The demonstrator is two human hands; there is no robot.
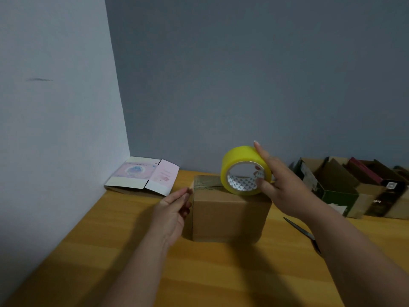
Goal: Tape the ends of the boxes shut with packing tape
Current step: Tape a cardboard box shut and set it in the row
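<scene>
A brown cardboard box [228,216] stands in the middle of the wooden table [110,251]. A yellow roll of packing tape [240,161] stands on edge on the box's top, toward its right side. My right hand [285,187] grips the roll, thumb through its core and fingers over the outer rim. My left hand [172,213] is at the box's upper left corner, thumb and forefinger pinched together there. Whether they hold the tape's free end I cannot tell. A shiny strip runs across the far part of the box's top.
A flattened pink and white carton [143,176] lies in the back left corner by the wall. Several open boxes [349,187] stand in a row at the right. Scissors [303,232] lie on the table right of the brown box, partly under my right forearm.
</scene>
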